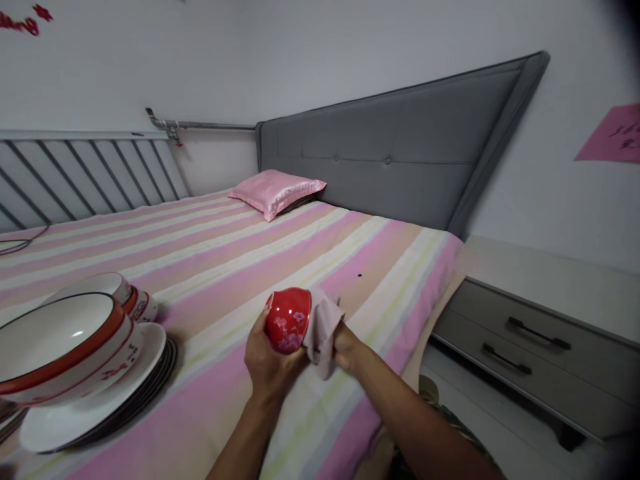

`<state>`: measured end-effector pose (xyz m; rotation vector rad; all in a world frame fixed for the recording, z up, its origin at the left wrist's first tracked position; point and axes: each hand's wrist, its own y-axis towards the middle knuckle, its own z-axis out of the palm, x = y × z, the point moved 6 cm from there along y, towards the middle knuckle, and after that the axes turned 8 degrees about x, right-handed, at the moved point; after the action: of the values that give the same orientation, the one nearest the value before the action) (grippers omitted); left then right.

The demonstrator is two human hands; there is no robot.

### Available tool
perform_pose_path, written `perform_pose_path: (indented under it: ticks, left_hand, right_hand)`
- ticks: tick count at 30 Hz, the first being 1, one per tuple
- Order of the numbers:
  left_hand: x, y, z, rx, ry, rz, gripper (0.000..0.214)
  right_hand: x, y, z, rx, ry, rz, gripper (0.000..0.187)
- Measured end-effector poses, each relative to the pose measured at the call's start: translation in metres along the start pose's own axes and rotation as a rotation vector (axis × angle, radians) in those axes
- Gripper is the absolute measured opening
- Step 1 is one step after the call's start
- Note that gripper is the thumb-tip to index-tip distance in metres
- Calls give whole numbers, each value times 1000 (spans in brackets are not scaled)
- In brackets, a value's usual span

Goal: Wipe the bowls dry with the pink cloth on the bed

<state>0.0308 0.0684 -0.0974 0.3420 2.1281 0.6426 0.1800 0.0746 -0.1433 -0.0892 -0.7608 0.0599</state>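
- Left hand (273,363): fingers curled partway round the outside of the red bowl (289,320), thumb up its far left side.
- Bowl sits in those fingers over the bed (225,273), on its side, mouth toward the right hand (345,343).
- Right fingers: closed on a pale cloth (323,327) against the mouth; fingertips hidden, can't tell how tight.
- Slip risk: bowl looks smooth and glazed; a hard push or twist from the right could turn it out of the left fingers.
- Drop: bedding below should cushion it, but bed edge is right of the right fingers, floor beyond. A roll that way could chip it.
- Cloth hangs loose below the right fingers; could slide between left fingers and bowl.
- Big bowl (60,353) on stacked plates (155,347), left of the left fingers: soft base, so a knock could tip it.
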Motion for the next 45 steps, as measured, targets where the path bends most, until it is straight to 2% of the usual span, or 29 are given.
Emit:
perform_pose_path:
  ticks: [2,7,10,13,17,20,22,24,27,29,30,32,33,36,38,41,43,45]
  left_hand:
    - [-5,0,5,50,27,106,91]
    - [-6,1,13,175,35,241,84]
    - [-9,0,15,213,60,332,83]
    - [-16,-3,17,238,126,455,81]
    - [-28,-9,20,271,217,640,81]
    - [-34,-11,19,284,217,698,80]
    - [-35,-10,18,272,178,673,79]
    - [-30,-6,16,244,98,558,83]
    - [-10,2,18,223,-119,239,111]
    - [5,2,27,322,-411,-11,128]
    - [11,1,34,396,-605,-142,130]
    - [13,-2,43,515,-1017,-380,118]
    - [12,-3,44,530,-1195,-483,106]
    - [11,-1,41,459,-1508,-722,57]
    - [16,-1,38,385,-1573,-854,40]
    - [26,-5,38,287,-1579,-1002,30]
    - [29,-8,40,291,-1582,-1042,25]
    - [29,-7,39,299,-1579,-1024,20]
  right_hand:
    - [-7,-4,8,-7,10,85,43]
    - [-1,-7,15,-83,112,-83,46]
    - [0,-4,9,-133,132,-87,39]
    - [4,-3,5,-145,168,-36,32]
    - [10,-4,9,-110,232,114,28]
    - [15,-5,11,-96,250,156,19]
    - [19,-4,11,-82,249,109,17]
    - [23,-2,10,-74,235,47,21]
    - [27,-1,6,-64,210,-24,28]
    - [30,0,4,-44,189,-52,33]
    - [32,-1,3,-33,173,-64,35]
    - [35,-3,3,-26,148,-85,40]
    - [36,-4,4,-23,140,-93,42]
    - [35,-10,14,18,98,-103,45]
    - [31,-15,25,86,24,-92,45]
    - [23,-21,42,227,-138,-45,44]
    - [18,-24,47,291,-259,-5,42]
    - [19,-23,46,309,-387,-16,38]
